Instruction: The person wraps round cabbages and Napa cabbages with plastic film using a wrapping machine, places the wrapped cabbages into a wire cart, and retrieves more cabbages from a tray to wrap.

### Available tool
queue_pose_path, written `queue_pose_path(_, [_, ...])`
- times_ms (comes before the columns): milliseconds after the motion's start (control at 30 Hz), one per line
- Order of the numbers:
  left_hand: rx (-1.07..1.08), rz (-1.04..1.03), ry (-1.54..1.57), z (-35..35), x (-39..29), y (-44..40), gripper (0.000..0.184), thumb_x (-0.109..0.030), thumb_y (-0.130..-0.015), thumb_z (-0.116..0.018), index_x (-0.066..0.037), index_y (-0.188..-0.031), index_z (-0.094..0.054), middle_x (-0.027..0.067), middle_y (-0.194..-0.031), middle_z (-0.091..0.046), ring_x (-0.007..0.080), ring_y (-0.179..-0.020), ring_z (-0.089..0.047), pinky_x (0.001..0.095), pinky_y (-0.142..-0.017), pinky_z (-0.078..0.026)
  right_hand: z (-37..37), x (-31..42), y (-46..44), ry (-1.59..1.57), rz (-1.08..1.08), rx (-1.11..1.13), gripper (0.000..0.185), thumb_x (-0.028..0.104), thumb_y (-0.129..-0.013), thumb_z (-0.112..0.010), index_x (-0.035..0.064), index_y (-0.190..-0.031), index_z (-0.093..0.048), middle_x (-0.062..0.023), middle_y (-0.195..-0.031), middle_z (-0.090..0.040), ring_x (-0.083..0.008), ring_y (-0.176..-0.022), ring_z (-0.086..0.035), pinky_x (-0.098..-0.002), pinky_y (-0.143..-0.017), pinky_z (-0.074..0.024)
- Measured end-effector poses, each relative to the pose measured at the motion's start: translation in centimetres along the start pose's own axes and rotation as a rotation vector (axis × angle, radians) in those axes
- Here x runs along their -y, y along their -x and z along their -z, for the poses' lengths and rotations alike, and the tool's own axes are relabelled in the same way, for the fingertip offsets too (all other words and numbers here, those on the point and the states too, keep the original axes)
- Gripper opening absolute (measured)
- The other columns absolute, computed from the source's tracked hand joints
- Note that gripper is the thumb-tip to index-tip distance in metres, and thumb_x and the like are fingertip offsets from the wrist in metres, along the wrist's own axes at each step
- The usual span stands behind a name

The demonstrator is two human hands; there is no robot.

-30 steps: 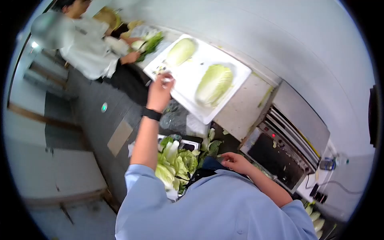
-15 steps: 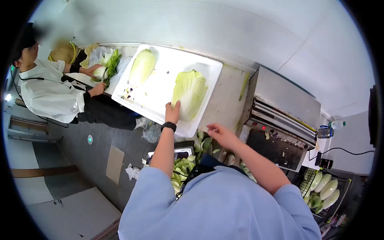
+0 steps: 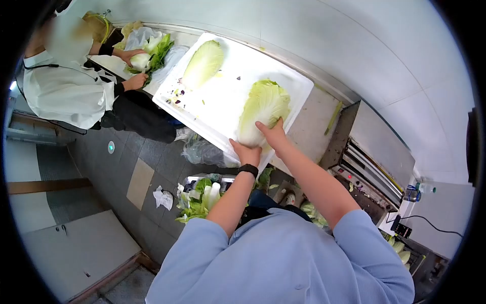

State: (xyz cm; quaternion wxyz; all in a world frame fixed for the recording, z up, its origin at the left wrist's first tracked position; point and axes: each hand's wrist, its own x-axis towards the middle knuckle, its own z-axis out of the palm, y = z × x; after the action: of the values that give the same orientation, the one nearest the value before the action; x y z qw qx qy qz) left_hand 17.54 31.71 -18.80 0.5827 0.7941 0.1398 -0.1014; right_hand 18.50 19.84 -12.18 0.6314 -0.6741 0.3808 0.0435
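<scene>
A pale green napa cabbage [image 3: 260, 104] lies in the right part of a white tray [image 3: 230, 109], its leafy end pointing to the back. My left hand [image 3: 246, 151], below a black wristband, is curled at the white base of this cabbage. On its right side my right hand [image 3: 274, 133] grips it, thumb on top and fingers around the edge. Parts of the fingers of both hands are hidden. A second napa cabbage [image 3: 203, 65] rests in the tray's left part, apart from my hands. Small dark scraps [image 3: 177, 95] are scattered below it.
A co-worker in a white top [image 3: 71, 93] handles a leafy cabbage [image 3: 141, 62] at the counter's left. To the right stands a metal sealing machine [image 3: 372, 157]. Loose leaves [image 3: 205, 195] fill a container below the tray, and crumpled plastic [image 3: 163, 198] lies on the floor.
My right hand has moved from beside the tray's front edge onto the cabbage's right side. My left hand stays at its base. The whole view has shifted, with the tray now farther right and higher.
</scene>
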Motion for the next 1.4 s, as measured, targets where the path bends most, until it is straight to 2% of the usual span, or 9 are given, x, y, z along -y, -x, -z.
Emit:
queue_pose_path(67, [0.043,0.125,0.081,0.6,-1.4,0.9,0.115,-0.003,-0.063,-0.077,0.007,-0.152,-0.006,0.0322,-0.138,-0.036,0.0463,-0.132,-0.035,0.0455,-0.114,-0.03,-1.0,0.5,0.3,-0.026,-0.022,-0.031,0.126,0.037,-0.077,-0.083,-0.0039,-0.153,0.009,-0.0238,-0.151,-0.035,-0.0313,-0.135,-0.042,-0.0391,-0.11,-0.0373])
queue_pose_path(167, [-0.05,0.092,-0.062,-0.9,1.8,-0.5,0.086,0.003,-0.064,-0.072,0.004,-0.141,-0.034,0.0267,-0.129,-0.053,0.0369,-0.116,-0.057,0.0408,-0.095,-0.049,-2.4,0.1,-0.1,-0.051,-0.064,-0.091,0.134,0.034,-0.071,-0.088,0.0,-0.153,0.014,-0.0236,-0.149,-0.037,-0.0315,-0.134,-0.043,-0.039,-0.11,-0.0374])
queue_pose_path(367, [0.1,0.019,-0.099,0.0,2.0,-0.2,0.08,0.005,-0.073,-0.059,0.004,-0.145,-0.025,0.0302,-0.131,-0.037,0.0445,-0.122,-0.042,0.0452,-0.107,-0.037,-3.3,1.2,0.8,-0.19,-0.107,-0.209,0.132,0.03,-0.069,-0.089,0.0054,-0.155,0.008,-0.0243,-0.15,-0.034,-0.0345,-0.135,-0.041,-0.0448,-0.108,-0.0409])
queue_pose_path(667, [0.227,-0.183,-0.29,3.0,-2.1,0.7,0.083,0.006,-0.078,-0.063,-0.006,-0.15,-0.024,0.022,-0.112,-0.059,0.0354,-0.109,-0.059,0.0427,-0.091,-0.049,-0.5,-0.1,-0.3,-0.562,-0.096,-0.063,0.118,0.025,-0.074,-0.086,0.0137,-0.155,-0.002,-0.0167,-0.146,-0.037,-0.0343,-0.13,-0.044,-0.0538,-0.1,-0.0446])
queue_pose_path(833, [0.447,-0.126,-0.325,9.9,-5.8,3.5,0.07,0.003,-0.08,-0.063,-0.008,-0.145,-0.041,0.0157,-0.103,-0.067,0.0333,-0.097,-0.064,0.0405,-0.089,-0.05,1.6,-1.6,-0.1,-0.815,-0.051,0.143,0.099,0.034,-0.081,-0.079,0.0126,-0.153,-0.015,-0.0112,-0.147,-0.04,-0.0325,-0.131,-0.046,-0.0522,-0.105,-0.0431])
queue_pose_path(967, [0.163,-0.341,-0.575,21.3,-0.2,6.8,0.044,0.007,-0.076,-0.056,-0.003,-0.119,-0.062,0.019,-0.112,-0.065,0.0375,-0.104,-0.062,0.043,-0.092,-0.05,3.8,-3.1,-0.4,-1.008,-0.009,0.412,0.082,0.041,-0.086,-0.072,0.011,-0.15,-0.03,-0.0091,-0.148,-0.044,-0.0285,-0.135,-0.044,-0.0493,-0.111,-0.0401])
queue_pose_path(1133, [0.193,0.091,-0.909,34.3,11.2,13.1,0.036,-0.009,-0.08,-0.067,-0.004,-0.116,-0.063,0.0176,-0.112,-0.068,0.0369,-0.105,-0.063,0.0435,-0.092,-0.051,4.8,0.6,3.4,-1.017,0.147,0.633,0.067,0.046,-0.095,-0.055,0.0044,-0.145,-0.041,-0.0137,-0.139,-0.055,-0.0286,-0.12,-0.06,-0.0447,-0.098,-0.0538])
queue_pose_path(1233, [0.405,0.236,-1.067,35.6,12.6,15.7,0.048,-0.026,-0.083,-0.072,-0.007,-0.125,-0.061,0.0179,-0.119,-0.067,0.0356,-0.112,-0.062,0.0431,-0.096,-0.049,5.6,1.5,6.3,-1.089,0.187,0.682,0.066,0.05,-0.097,-0.044,0.0033,-0.144,-0.042,-0.0153,-0.14,-0.054,-0.0285,-0.12,-0.061,-0.0432,-0.098,-0.0543])
queue_pose_path(1400, [0.254,-0.066,-0.662,31.2,10.1,12.1,0.043,-0.024,-0.088,-0.068,-0.003,-0.125,-0.06,0.0191,-0.122,-0.065,0.034,-0.113,-0.062,0.0415,-0.097,-0.049,6.8,0.7,8.5,-1.15,0.002,0.574,0.071,0.057,-0.094,-0.041,0.0096,-0.146,-0.044,-0.013,-0.142,-0.054,-0.0306,-0.125,-0.057,-0.0455,-0.102,-0.05])
